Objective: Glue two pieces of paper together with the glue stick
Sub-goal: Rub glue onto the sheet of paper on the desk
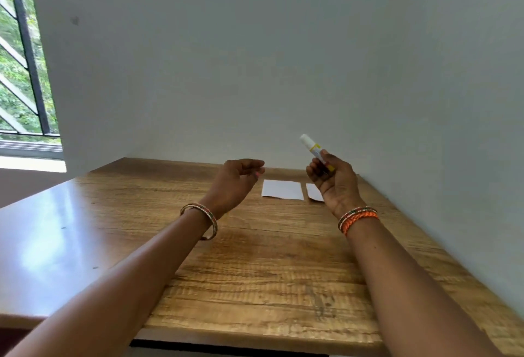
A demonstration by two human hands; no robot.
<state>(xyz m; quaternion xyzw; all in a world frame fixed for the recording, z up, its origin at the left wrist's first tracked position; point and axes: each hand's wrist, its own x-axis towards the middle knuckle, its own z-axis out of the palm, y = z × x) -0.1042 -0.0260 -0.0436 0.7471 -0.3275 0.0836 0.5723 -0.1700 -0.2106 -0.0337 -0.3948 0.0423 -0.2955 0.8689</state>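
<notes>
Wooden table (255, 271) | right hand (336, 183) grips glue stick (312, 148), half-hiding smaller paper (313, 192) | left hand (235, 180) loosely spread

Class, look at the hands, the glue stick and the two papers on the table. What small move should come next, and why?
Probably the left hand should reach over and pull the cap off the glue stick. The right hand grips the stick raised, its white end apparently still capped, the left hand holds nothing, and both papers lie flat on the table, apart.

Bare forearms; beaded bangles (211, 222) left, orange bands (358, 219) right.
</notes>
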